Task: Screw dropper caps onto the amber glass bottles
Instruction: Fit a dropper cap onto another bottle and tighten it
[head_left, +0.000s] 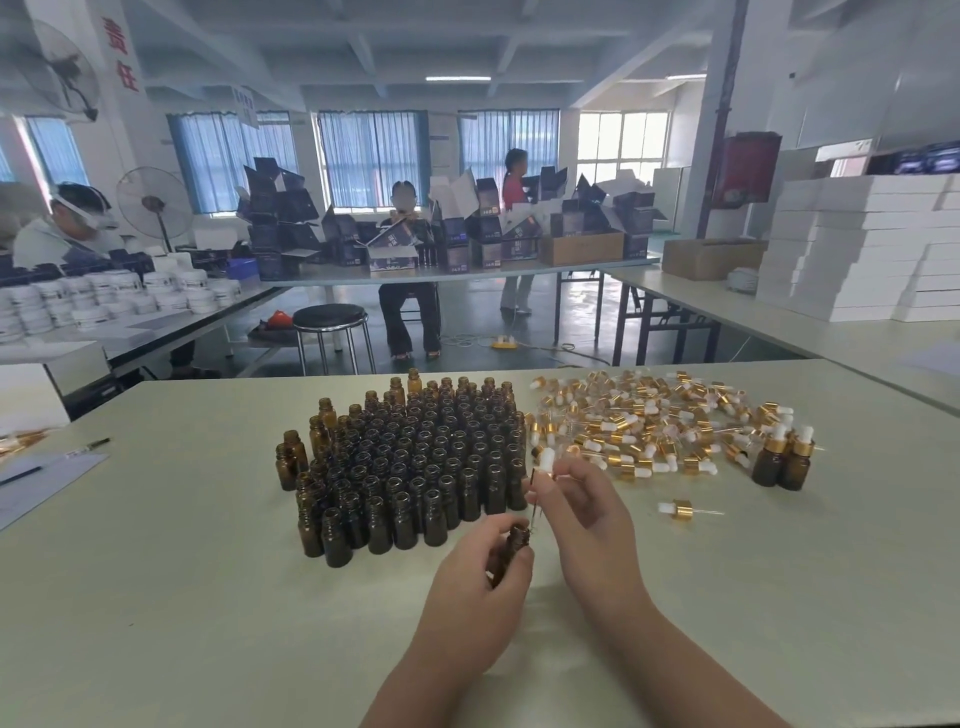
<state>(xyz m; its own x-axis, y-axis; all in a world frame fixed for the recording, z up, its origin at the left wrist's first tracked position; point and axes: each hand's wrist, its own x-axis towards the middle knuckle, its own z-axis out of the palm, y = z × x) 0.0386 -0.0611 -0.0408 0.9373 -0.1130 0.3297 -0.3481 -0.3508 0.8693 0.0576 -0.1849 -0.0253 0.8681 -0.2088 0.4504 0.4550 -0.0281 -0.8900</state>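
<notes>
Currently held bottle (511, 545): amber, uncapped, tilted, low over the near table, just in front of the bottle block.
left hand (478, 597): fingers and thumb curled round held bottle, hiding most of its body; neck shows.
dropper cap (544, 460): gold collar, white bulb up, above the bottle mouth; glass tube (535, 506) points down, tip at the mouth, can't tell if inside.
right hand (582, 514): pinches dropper cap at the collar, thumb and fingertips; other fingers loosely bent.
bottle block (415, 457): many uncapped amber bottles, upright, packed tight, mid-table.
cap pile (649, 421): loose gold-and-white caps lying scattered, just right of bottle block.
capped bottles (784, 457): two, upright, at right end of cap pile.
stray cap (680, 508): on its side, apart, right of right hand.
table (208, 597): pale top; papers (41, 483) and pen (96, 444) at left edge.
background: stool (330, 317), white boxes (857, 244) stacked right, people at far tables.
</notes>
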